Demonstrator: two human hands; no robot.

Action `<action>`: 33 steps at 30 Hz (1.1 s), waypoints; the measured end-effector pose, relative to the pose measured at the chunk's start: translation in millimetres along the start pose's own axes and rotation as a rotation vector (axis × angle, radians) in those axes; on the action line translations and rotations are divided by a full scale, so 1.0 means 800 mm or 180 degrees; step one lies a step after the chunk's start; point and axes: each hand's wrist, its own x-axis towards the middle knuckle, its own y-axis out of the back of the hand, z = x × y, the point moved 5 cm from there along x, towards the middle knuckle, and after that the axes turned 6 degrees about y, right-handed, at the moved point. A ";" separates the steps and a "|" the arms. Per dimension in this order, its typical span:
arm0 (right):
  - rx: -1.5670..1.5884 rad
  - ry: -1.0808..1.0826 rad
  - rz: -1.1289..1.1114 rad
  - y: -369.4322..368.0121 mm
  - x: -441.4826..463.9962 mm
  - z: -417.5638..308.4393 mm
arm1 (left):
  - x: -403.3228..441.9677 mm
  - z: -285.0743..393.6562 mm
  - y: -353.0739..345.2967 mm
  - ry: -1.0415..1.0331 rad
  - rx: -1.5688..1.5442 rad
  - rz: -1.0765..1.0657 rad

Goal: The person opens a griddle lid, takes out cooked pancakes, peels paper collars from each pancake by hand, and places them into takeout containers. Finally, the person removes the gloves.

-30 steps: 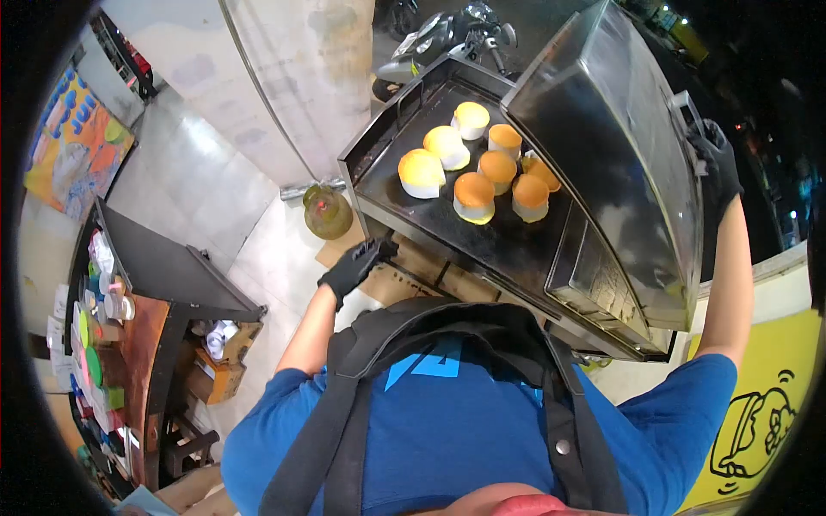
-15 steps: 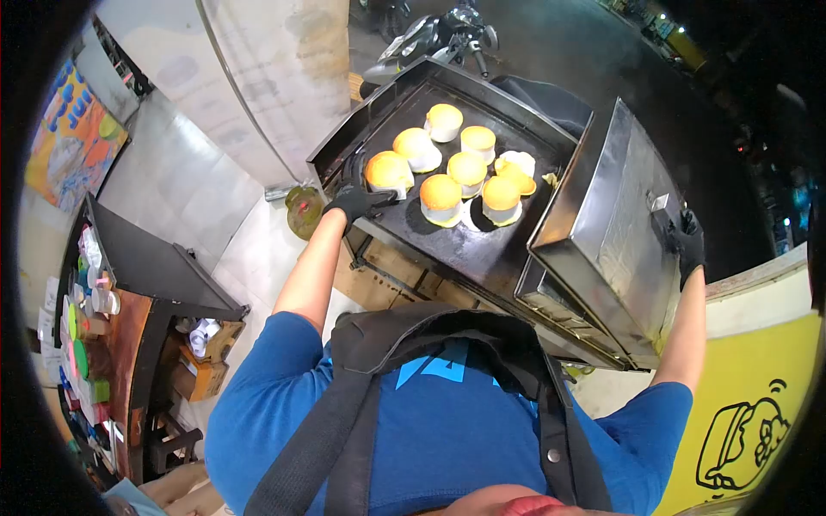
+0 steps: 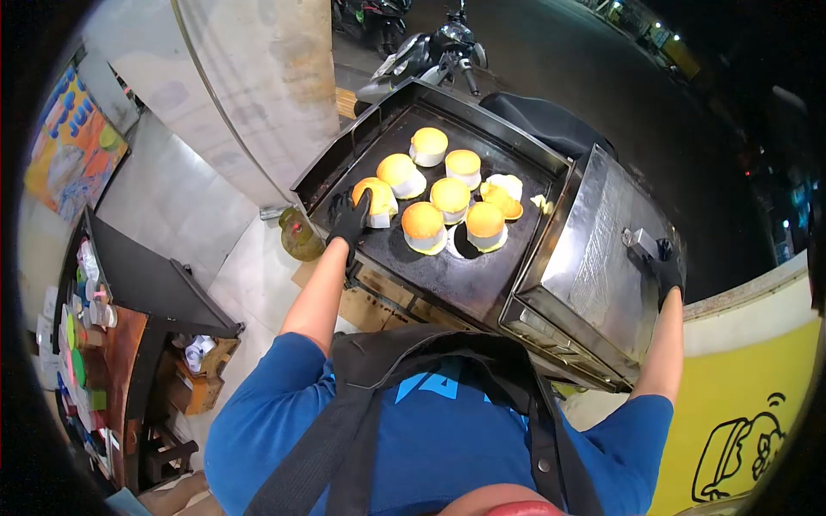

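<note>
"What are the hands doing?"

"The left hand (image 3: pixel 351 220) is spreading its gloved fingers at the leftmost cake (image 3: pixel 376 197). The right hand (image 3: pixel 667 268) is meeting the handle (image 3: pixel 638 243) of one metal lid (image 3: pixel 594 258); how tightly it is closing, nobody can tell."

"And the count?"

"Eight round cakes (image 3: pixel 450 196) are sitting on one dark griddle (image 3: pixel 439 273), one leaning. Beyond, two motorbikes (image 3: pixel 452 43) are standing; a cluttered counter (image 3: pixel 129 335) is filling the left side."
</note>
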 end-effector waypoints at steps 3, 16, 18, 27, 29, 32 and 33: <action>-0.0287 -0.0086 -0.0193 0.000 0.001 0.008 | -0.014 0.022 0.008 -0.0004 -0.0465 0.0194; -0.1298 -0.0569 0.0203 -0.021 -0.052 -0.135 | -0.009 0.064 0.008 0.1248 -0.2672 -0.1735; -0.1411 -0.0158 0.0156 -0.018 -0.051 -0.132 | -0.012 0.067 0.001 0.1682 -0.2644 -0.2360; -0.0869 0.1205 0.1226 0.012 -0.099 -0.198 | -0.004 0.062 -0.008 0.0953 -0.2518 -0.2758; 0.0200 0.1315 0.1604 -0.006 -0.134 -0.266 | 0.007 0.043 -0.013 0.0955 -0.3546 -0.3057; 0.0598 0.1554 0.2072 -0.042 -0.186 -0.335 | -0.027 0.059 0.030 0.0907 -0.4163 -0.2812; 0.0775 0.1588 0.2014 -0.076 -0.201 -0.356 | -0.028 0.047 0.028 0.1111 -0.4494 -0.3090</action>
